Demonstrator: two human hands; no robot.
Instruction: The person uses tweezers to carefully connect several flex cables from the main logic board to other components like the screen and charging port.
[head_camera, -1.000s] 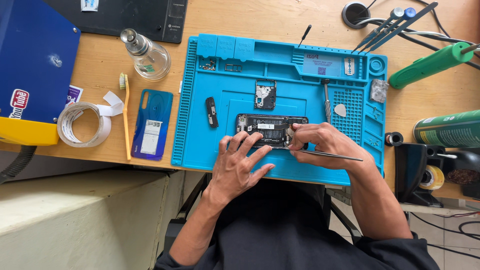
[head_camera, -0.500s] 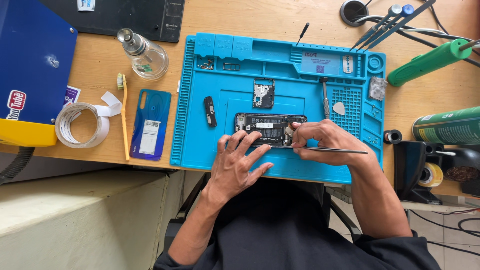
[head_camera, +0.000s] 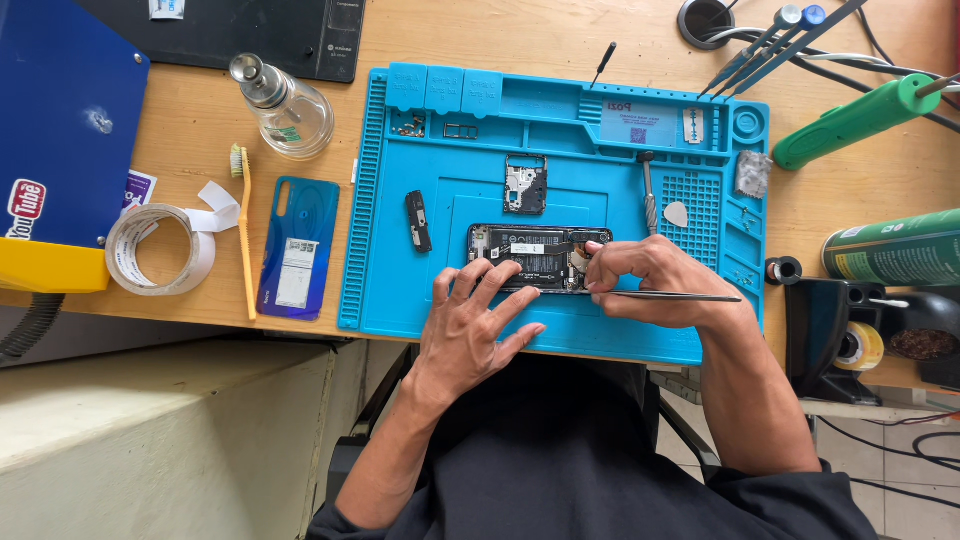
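Opened phone (head_camera: 535, 258) lies flat on the blue mat (head_camera: 400, 290), under both sets of fingertips. Left hand (head_camera: 470, 325) spread, fingers pressing its near edge, gripping nothing. Right hand (head_camera: 650, 285) pinches tweezers (head_camera: 680, 296) closed at its right end. Judged light, rigid, with fragile exposed internals; best held by the frame edges.

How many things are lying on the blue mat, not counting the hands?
Opened phone: 1
Loose phone parts, the square plate and the small black piece: 2
Screwdriver: 1
Pick: 1
Razor blade: 1
Total on the mat: 6
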